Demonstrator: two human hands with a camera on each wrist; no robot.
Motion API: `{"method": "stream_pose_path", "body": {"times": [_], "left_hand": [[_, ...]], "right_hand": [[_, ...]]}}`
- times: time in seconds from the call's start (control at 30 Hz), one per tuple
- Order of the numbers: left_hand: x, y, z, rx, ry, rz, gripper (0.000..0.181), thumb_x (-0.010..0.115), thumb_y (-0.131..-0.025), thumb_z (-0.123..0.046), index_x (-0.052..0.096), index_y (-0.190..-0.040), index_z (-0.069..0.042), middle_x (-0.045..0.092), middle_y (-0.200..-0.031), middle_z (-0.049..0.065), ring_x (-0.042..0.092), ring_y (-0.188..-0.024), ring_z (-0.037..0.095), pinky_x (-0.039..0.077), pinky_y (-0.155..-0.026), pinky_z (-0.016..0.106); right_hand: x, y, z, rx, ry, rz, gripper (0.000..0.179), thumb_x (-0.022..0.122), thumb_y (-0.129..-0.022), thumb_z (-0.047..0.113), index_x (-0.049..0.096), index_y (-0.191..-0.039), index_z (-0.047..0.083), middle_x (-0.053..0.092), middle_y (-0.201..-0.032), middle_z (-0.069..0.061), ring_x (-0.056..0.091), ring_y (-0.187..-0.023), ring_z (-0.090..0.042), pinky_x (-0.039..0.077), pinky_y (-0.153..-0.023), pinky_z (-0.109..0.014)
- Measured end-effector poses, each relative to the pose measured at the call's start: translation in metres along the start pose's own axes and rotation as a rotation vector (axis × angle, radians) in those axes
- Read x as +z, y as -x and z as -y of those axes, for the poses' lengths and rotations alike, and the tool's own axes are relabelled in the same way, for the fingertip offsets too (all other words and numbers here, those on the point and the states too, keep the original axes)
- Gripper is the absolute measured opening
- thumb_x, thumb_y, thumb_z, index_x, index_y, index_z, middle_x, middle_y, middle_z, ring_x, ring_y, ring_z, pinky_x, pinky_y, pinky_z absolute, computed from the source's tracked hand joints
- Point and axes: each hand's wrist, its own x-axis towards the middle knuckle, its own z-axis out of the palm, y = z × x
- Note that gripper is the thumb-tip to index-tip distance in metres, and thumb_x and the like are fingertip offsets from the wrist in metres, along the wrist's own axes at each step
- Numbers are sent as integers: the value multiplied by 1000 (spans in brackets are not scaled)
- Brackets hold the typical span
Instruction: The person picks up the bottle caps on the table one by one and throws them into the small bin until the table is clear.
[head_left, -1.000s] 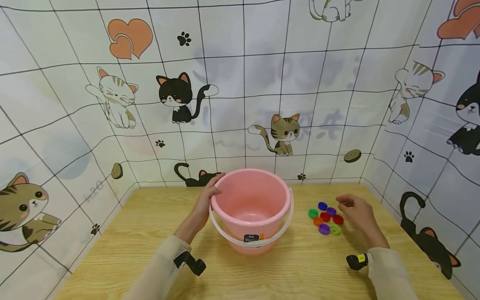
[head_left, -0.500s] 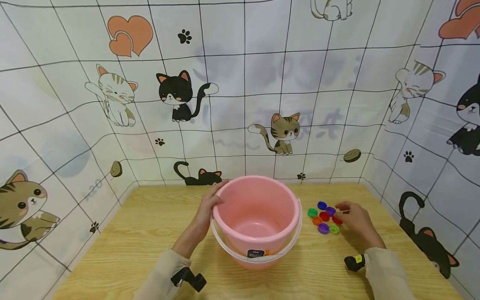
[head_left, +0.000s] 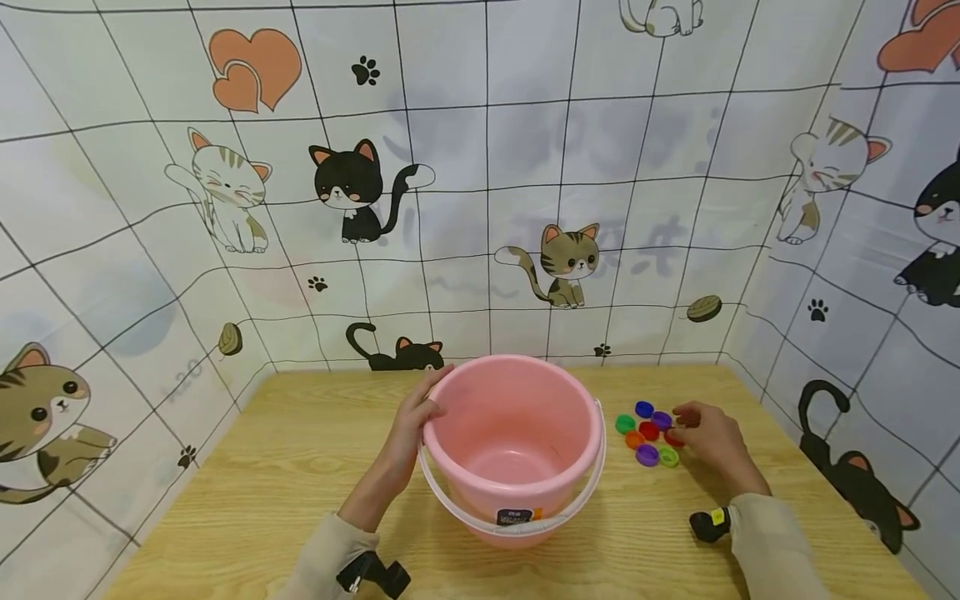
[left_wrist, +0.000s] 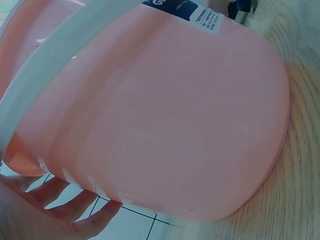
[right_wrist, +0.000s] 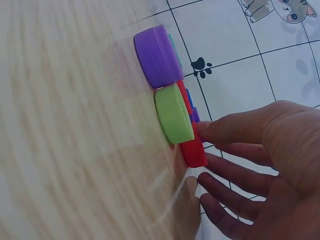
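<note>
A pink plastic bucket (head_left: 517, 492) with a white handle (head_left: 480, 525) stands on the table, its mouth upward. My left hand (head_left: 408, 429) grips its left side, the thumb over the rim and the fingers spread along the outer wall. To the right lies a cluster of small bottle caps in several colours. My right hand (head_left: 716, 442) is at the cluster's right side, its thumb and forefinger at the edges of a red bottle cap (right_wrist: 194, 154). A light green cap (right_wrist: 172, 115) and a purple cap (right_wrist: 159, 57) lie beside it.
The wooden table (head_left: 285, 475) meets a white wall sheet (head_left: 450, 275) printed with cats at the back and sides. Other caps near the hand are blue (head_left: 643, 409), green (head_left: 625, 425), orange (head_left: 634, 440) and another red (head_left: 648, 431).
The bucket has come nearer to me and a little rightward with my left hand on it. My right hand has lowered onto the red bottle cap at the cluster's right side.
</note>
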Motion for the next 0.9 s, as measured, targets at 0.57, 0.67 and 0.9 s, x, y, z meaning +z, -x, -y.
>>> {"method": "stream_pose_path", "body": {"times": [0.57, 0.67, 0.9], "left_hand": [[-3, 5, 6, 111, 42, 118, 76, 54, -89, -21, 33, -162, -28, 39, -162, 13, 46, -138, 36, 52, -104, 42], [-2, 4, 6, 114, 30, 117, 78, 54, -88, -19, 32, -162, -28, 36, -164, 12, 44, -139, 37, 52, -103, 39], [-1, 5, 6, 111, -1, 92, 80, 52, -84, -18, 34, -161, -29, 36, -164, 9, 46, -136, 36, 52, -101, 35]], "right_hand": [[1, 3, -3, 34, 28, -9, 34, 66, -95, 16, 70, -120, -7, 71, -118, -29, 61, -109, -50, 48, -89, -62], [-1, 3, -1, 66, 31, 18, 39, 66, -98, 21, 69, -123, -9, 69, -122, -30, 58, -114, -52, 46, -94, -65], [-1, 2, 5, 58, 45, 38, 42, 72, -94, 24, 70, -121, -8, 69, -122, -30, 59, -114, -52, 45, -96, -65]]}}
